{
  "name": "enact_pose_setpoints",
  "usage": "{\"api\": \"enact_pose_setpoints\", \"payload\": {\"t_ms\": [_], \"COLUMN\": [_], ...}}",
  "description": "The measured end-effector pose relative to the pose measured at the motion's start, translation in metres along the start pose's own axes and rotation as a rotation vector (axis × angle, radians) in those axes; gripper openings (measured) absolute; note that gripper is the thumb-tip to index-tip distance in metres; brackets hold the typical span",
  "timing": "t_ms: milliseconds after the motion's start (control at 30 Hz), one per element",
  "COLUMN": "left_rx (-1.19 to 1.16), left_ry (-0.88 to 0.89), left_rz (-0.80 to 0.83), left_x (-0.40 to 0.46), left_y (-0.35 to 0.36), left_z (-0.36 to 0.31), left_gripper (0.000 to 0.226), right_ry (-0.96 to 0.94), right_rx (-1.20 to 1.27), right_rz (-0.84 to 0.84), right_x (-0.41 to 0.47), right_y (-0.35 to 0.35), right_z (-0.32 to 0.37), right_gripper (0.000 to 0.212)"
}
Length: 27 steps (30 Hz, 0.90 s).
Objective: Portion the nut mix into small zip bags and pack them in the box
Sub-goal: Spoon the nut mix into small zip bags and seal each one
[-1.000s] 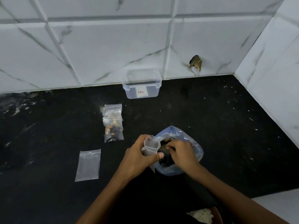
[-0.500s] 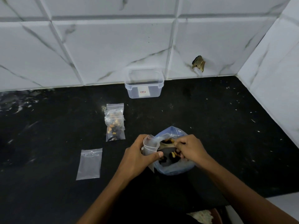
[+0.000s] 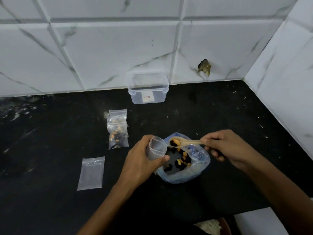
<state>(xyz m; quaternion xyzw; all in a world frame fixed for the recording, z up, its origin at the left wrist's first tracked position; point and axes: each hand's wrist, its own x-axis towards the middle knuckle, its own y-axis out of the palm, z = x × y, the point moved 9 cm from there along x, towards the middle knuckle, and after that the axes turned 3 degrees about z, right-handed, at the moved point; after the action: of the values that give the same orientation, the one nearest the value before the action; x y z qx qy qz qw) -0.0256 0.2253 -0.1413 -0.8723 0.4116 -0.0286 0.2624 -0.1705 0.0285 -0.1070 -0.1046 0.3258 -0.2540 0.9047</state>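
Tipping the loaded spoon [image 3: 183, 142] gently into the small zip bag [image 3: 156, 148] should avoid spills over the nut mix bag [image 3: 183, 164] on the desk [image 3: 228, 119]. Left hand [image 3: 142, 160] grips the zip bag's mouth open; right hand [image 3: 225, 146] pinches the spoon handle, level, just right of it.

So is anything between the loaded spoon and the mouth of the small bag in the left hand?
Nothing visible: the spoon in the right hand sits beside the small bag, held open by the left hand.
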Motion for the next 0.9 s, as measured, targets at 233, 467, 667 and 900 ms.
{"api": "enact_pose_setpoints", "payload": {"t_ms": [233,467,667,900], "left_rx": [0.06,-0.025,-0.101,-0.155], "left_ry": [0.056,0.056,0.029,-0.011], "left_rz": [0.022,-0.027,-0.023,0.056], "left_x": [0.003,0.005,0.005,-0.003], "left_y": [0.01,0.007,0.006,0.002], "left_z": [-0.013,-0.009,-0.005,0.008], "left_gripper": [0.058,0.048,0.046,0.044], "right_ry": [-0.299,-0.877,-1.015,-0.591], "right_rx": [-0.416,-1.077,-1.085,-0.98], "right_rz": [-0.066,-0.07,-0.176,-0.214], "right_x": [-0.033,-0.06,-0.073,-0.029], "right_y": [0.012,0.075,0.067,0.016], "right_z": [0.061,0.088,0.094,0.058], "right_gripper": [0.015,0.012,0.02,0.02]}}
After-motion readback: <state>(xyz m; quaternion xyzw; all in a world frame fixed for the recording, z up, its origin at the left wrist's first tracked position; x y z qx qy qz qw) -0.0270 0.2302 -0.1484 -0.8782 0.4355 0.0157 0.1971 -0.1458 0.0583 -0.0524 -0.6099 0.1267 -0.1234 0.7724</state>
